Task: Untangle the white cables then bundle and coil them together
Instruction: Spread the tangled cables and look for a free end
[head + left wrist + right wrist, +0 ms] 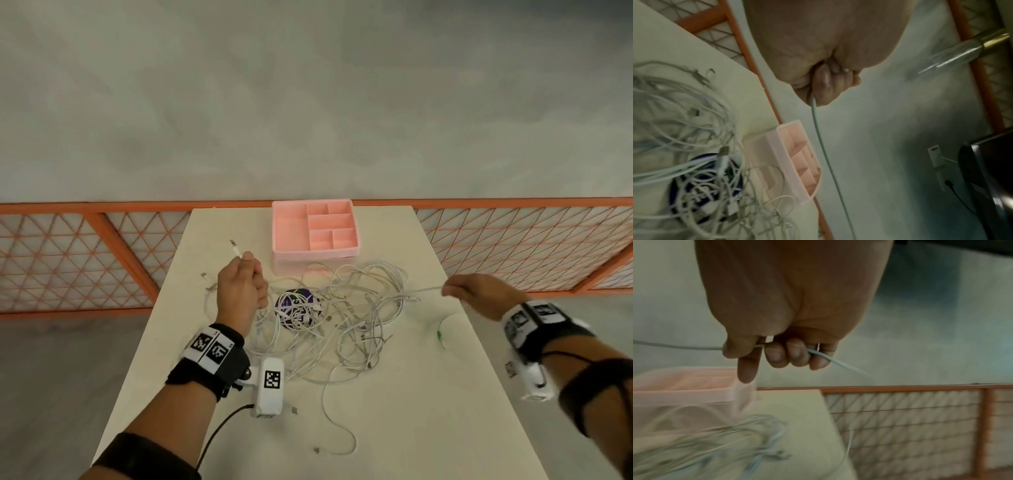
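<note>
A tangle of white cables (342, 318) lies in the middle of the white table (394, 428), partly draped over a purple round object (297, 308). My left hand (241, 284) is raised above the pile's left side, fist curled round one white cable whose plug end (235, 248) sticks up past the fingers. In the left wrist view that cable (824, 146) hangs from the fist (826, 81). My right hand (476, 291) is off to the right, fingers gripping a cable (684, 347) stretched taut toward the pile; its free end (838, 363) trails past the little finger.
A pink divided organiser tray (315, 229) stands at the table's far edge, just behind the cables. A small green item (440, 334) lies on the right part of the table. An orange-framed mesh fence (513, 246) runs behind the table. Loose plugs (318, 450) lie near the front.
</note>
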`<state>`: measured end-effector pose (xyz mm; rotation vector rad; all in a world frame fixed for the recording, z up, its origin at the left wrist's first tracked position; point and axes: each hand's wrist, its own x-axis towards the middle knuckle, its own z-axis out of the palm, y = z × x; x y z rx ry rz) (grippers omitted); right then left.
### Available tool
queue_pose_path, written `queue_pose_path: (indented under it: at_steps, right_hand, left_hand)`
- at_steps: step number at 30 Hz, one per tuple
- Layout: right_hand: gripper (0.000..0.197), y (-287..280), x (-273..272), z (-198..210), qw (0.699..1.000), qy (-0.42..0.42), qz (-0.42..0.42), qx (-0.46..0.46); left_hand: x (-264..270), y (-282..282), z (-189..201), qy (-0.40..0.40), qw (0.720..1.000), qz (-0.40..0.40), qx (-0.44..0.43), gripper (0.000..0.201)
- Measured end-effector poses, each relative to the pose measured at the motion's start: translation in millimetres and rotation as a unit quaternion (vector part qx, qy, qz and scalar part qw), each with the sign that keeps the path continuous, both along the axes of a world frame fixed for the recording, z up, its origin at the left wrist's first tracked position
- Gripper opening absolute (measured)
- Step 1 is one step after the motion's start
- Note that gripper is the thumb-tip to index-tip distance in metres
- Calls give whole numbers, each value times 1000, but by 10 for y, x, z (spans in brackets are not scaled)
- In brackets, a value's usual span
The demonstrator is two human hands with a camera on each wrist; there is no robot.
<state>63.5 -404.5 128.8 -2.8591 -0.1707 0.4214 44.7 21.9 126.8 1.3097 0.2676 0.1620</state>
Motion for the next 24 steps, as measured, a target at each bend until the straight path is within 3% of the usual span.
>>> queue_pose_path:
  at_steps: [3,6,11,15,19,22,24]
  right_hand:
    - [30,-470,14,39,993,-35,-88,-77]
    - [30,-826,-6,26,973,-70,-176,-133]
    - [32,-826,-197,-324,944,0,-267,-194]
    - [25,-571,-393,-786,962,66,-220,-148]
    - [38,29,-295,-862,972,103,-187,-98]
    - [42,648,-45,-806,991,68,-114,-19]
    - [35,1152,87,-765,998,43,-33,30]
  left_hand:
    - [-73,82,-175,35,998,-12,47,37]
    - [-210,127,-480,79,989,-51,115,37]
    - [-408,92,-833,99,971,-113,183,36]
    - [-399,107,-903,97,975,-93,178,31]
    - [-314,151,-847,106,985,-81,112,30]
    - [-278,163,-809,101,985,-82,110,29]
    - [-280,156,-809,97,985,-84,111,28]
